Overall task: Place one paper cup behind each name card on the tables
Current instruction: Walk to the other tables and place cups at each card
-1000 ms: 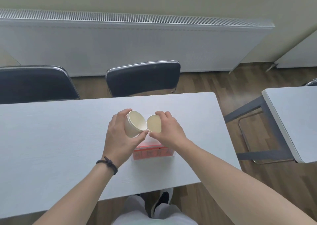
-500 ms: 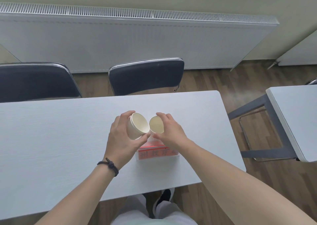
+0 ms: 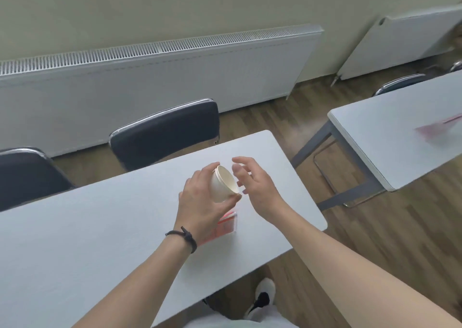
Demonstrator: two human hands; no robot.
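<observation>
Above the near table, left hand grips a tilted paper cup, right hand open and empty; no cup set down behind the red name card yet, second table's card waits too.

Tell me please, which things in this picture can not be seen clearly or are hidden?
- Name card, head view: the left hand and wrist cover most of it; its writing is unreadable.
- Paper cup: the left hand's grip hides its base, so whether more cups are nested cannot be told.
- Pink item on the right table: motion blur and the frame edge cut it off.
- Right hand: open, its palm side is hidden.
</observation>
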